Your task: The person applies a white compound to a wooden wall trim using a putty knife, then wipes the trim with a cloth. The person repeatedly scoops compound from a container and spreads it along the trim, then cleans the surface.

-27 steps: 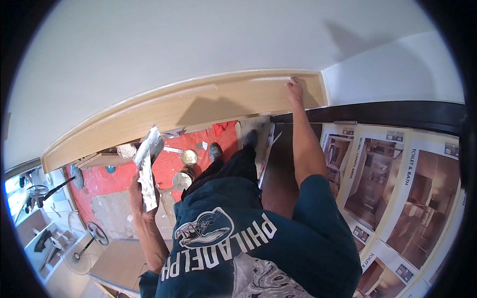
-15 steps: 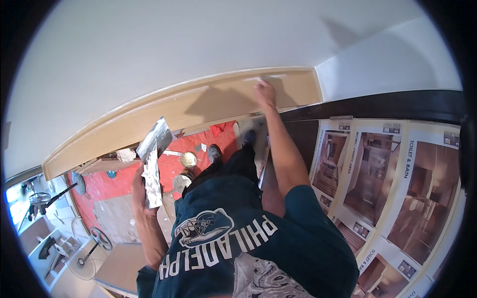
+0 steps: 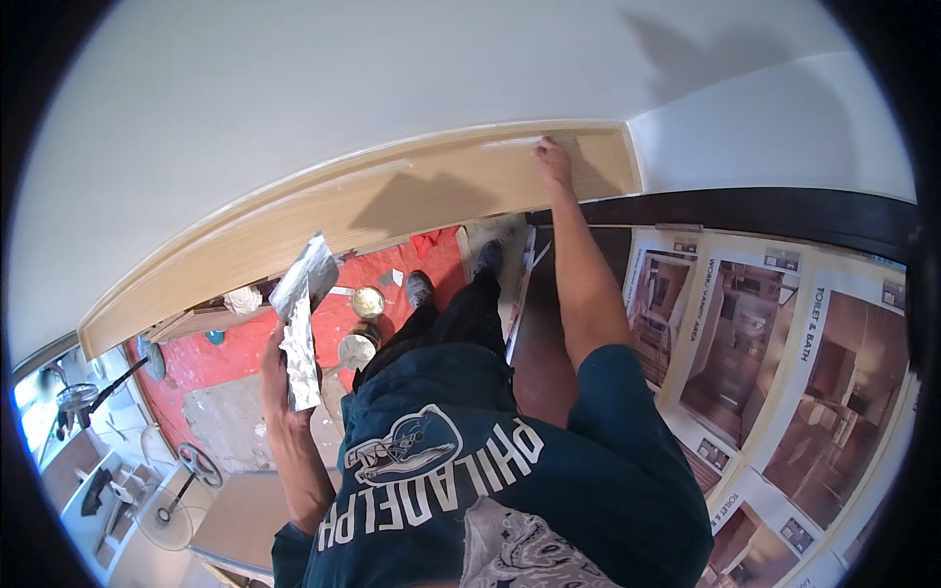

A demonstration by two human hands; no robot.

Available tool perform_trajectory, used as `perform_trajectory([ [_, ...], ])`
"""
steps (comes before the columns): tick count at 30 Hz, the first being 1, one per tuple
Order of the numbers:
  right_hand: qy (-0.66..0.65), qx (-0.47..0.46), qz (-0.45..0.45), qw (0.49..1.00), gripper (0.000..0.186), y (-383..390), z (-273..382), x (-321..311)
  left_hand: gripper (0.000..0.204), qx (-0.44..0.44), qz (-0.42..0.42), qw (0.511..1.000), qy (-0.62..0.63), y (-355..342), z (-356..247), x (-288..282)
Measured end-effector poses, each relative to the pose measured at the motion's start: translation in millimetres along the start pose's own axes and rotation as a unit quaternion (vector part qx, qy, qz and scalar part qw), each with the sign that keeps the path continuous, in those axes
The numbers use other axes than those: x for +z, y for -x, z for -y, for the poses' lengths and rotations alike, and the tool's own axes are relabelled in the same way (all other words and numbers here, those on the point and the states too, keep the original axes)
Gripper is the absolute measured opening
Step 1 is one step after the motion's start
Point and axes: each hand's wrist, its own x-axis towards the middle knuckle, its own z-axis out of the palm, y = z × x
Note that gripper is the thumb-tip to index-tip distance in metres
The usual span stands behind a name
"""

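Observation:
My left hand (image 3: 275, 377) grips a crumpled, shiny silver foil-like piece (image 3: 305, 279), smeared or wrinkled along its length, at the lower left of the board. My right hand (image 3: 552, 159) is closed at the upper edge of a long pale wooden board (image 3: 294, 230) fixed along the white wall (image 3: 343, 78). Whatever is between its fingertips is too small or hidden to name. White streaks run along the board's upper edge beside this hand, and shadows fall across its face.
Two open cans (image 3: 367, 302) stand on a red floor sheet (image 3: 196, 372) by my shoes. Fans (image 3: 167, 519), white shelving (image 3: 93, 510) and a brown tabletop (image 3: 230, 519) are at lower left. A door covered in printed sheets (image 3: 735, 343) is at right, below a dark trim.
My right hand moved left along the board's upper edge, then partly back to the right. My left hand with the silver piece shifted slightly right.

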Motion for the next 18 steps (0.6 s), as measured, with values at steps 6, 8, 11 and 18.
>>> perform_trajectory([
  [6,0.016,0.027,0.01,0.999,0.02,32.5,60.6,42.4,0.037,-0.002,0.021,1.0,0.0,2.0,-4.5,26.2],
  [8,0.038,0.056,0.017,0.998,0.021,46.3,96.6,48.0,0.037,0.004,-0.002,1.0,0.002,5.1,-6.0,30.6],
  [11,0.065,0.07,-0.009,0.995,0.023,56.1,117.1,64.9,0.038,0.004,0.021,1.0,-0.006,5.1,-10.1,28.1],
  [18,-0.043,-0.018,-0.011,0.999,0.032,73.1,106.6,61.7,0.039,0.003,0.103,0.995,-0.012,9.1,-10.8,4.7],
])
